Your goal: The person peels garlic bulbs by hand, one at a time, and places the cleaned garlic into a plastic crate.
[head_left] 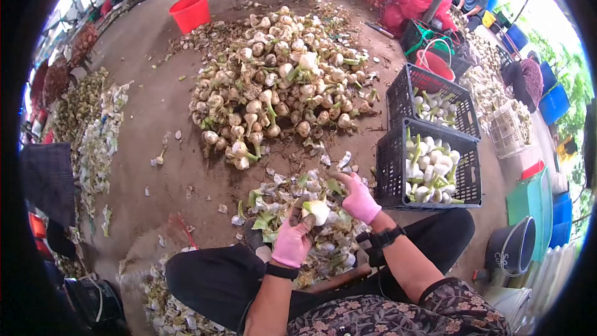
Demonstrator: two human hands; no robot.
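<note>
My left hand (292, 239), in a pink glove with dirty dark fingers, is wrapped around a partly peeled garlic bulb (317, 212). The bulb's pale, whitish side faces up, with some green showing. Just to its right is my right hand (356, 198), in a matching glove. Its fingers reach left, apart from one another, and I see nothing in them. Beneath both hands lies a heap of peeled-off garlic skins (286, 193), between my crossed legs and the pile. Farther ahead rises a large pile of unpeeled garlic bulbs (280, 87) with stems and roots.
A black crate (388, 177) of peeled white garlic stands by my right knee, another crate (469, 109) behind it. A red bucket (433, 65) sits beyond them. Another red bucket (190, 12) is past the pile. A dark bucket (519, 249) stands right. People sit at far right.
</note>
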